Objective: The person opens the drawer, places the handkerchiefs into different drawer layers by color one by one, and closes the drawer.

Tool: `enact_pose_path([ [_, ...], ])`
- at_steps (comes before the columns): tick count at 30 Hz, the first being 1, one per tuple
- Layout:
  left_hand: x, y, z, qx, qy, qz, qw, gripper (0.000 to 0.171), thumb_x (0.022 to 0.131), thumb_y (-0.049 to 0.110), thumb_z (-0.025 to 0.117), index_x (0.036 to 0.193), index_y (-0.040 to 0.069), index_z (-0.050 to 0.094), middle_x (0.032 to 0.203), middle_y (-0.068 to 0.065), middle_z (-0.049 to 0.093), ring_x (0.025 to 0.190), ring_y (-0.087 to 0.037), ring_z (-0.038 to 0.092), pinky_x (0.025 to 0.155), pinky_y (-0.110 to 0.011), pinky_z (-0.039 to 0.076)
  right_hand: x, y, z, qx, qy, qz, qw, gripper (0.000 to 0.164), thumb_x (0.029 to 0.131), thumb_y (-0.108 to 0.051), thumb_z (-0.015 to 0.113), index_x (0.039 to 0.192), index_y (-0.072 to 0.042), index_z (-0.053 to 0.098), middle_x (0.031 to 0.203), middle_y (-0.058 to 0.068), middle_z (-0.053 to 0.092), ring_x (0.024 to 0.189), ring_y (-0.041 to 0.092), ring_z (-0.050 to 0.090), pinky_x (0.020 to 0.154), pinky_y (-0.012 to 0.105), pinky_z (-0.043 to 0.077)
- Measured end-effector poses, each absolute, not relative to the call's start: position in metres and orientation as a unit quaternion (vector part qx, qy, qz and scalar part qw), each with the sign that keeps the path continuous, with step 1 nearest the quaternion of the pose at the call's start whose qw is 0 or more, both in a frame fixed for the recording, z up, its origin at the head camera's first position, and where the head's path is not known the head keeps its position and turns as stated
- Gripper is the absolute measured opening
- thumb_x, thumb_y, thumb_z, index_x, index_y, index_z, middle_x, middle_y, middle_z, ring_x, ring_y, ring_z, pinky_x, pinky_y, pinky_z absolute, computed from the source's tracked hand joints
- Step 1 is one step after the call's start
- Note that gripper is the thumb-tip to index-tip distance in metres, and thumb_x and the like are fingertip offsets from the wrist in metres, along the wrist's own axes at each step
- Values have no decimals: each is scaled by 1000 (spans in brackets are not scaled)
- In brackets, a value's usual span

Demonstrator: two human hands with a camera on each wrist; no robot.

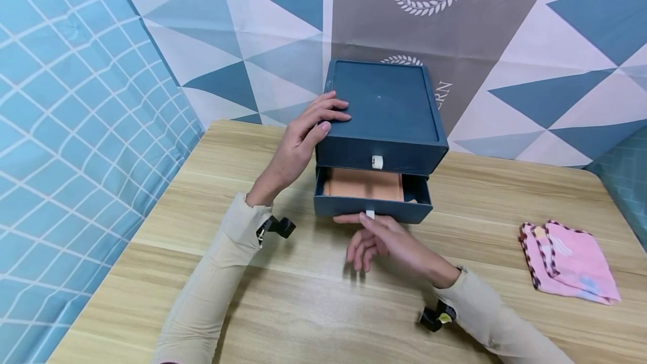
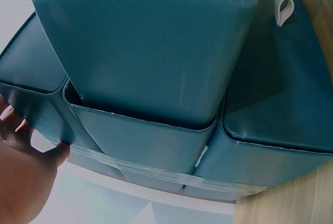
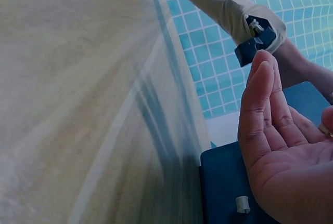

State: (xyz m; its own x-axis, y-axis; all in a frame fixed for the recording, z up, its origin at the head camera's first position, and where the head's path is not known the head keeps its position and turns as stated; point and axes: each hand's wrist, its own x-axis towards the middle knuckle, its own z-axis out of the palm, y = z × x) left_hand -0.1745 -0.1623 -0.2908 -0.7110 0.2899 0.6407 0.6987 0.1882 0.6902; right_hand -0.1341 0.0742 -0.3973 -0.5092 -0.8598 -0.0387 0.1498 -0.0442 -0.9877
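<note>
A dark blue drawer box (image 1: 384,100) stands at the back of the table. Its middle drawer (image 2: 145,57) is pulled out, and a flat peach-orange item (image 1: 361,184) lies inside. My left hand (image 1: 298,139) rests on the box's top left edge, fingers lying over the lid and thumb near the front corner. At the front, my right hand (image 1: 386,240) pinches the open drawer's white pull tab (image 1: 370,214) between thumb and index finger, with the other fingers loosely bent below. In the right wrist view, another white tab (image 3: 242,205) shows on the bottom drawer.
A folded pink cloth (image 1: 571,263) with a dark checked edge lies on the wooden table (image 1: 313,308) to the right. Behind the box hangs a patterned backdrop (image 1: 283,32), and a blue grid curtain (image 1: 76,145) hangs along the left side.
</note>
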Motion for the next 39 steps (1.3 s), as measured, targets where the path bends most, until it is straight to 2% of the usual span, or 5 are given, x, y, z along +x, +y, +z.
enact_pose_path([
  [8, -175, -163, -291, -330, -747, -549, 181, 33, 102, 2, 38, 121, -11, 62, 140, -27, 50, 148, -32, 26, 121, -33, 19, -144, 72, -395, -280, 588, -652, 387, 56, 109, -44, 25, 149, -9, 45, 94, 21, 70, 74, 26, 68, 64, 34, 57],
  [16, -174, -163, -289, -324, -751, -547, 180, 34, 102, 3, 38, 121, -11, 62, 141, -26, 50, 148, -29, 26, 121, -32, 19, -152, 70, -392, -257, 607, -645, 387, 59, 108, -49, 25, 147, -11, 48, 95, 21, 69, 75, 27, 68, 65, 34, 58],
  [23, -174, -162, -290, -320, -753, -547, 178, 33, 102, 3, 39, 121, -10, 62, 141, -26, 50, 148, -27, 26, 121, -32, 19, -158, 70, -390, -241, 613, -645, 389, 63, 108, -50, 25, 147, -5, 47, 97, 21, 69, 78, 27, 68, 67, 34, 58],
  [33, -175, -163, -292, -328, -746, -551, 181, 33, 102, 2, 38, 121, -11, 62, 141, -27, 50, 148, -32, 26, 121, -33, 19, -169, 67, -393, -241, 617, -652, 368, 62, 109, -47, 26, 146, -1, 46, 105, 39, 60, 77, 27, 67, 63, 32, 56],
  [39, -175, -163, -291, -329, -747, -550, 180, 33, 102, 2, 38, 121, -11, 62, 141, -26, 50, 148, -31, 26, 121, -33, 20, -177, 66, -395, -241, 618, -656, 359, 62, 108, -48, 28, 145, -2, 48, 98, 28, 66, 71, 25, 66, 54, 30, 52],
])
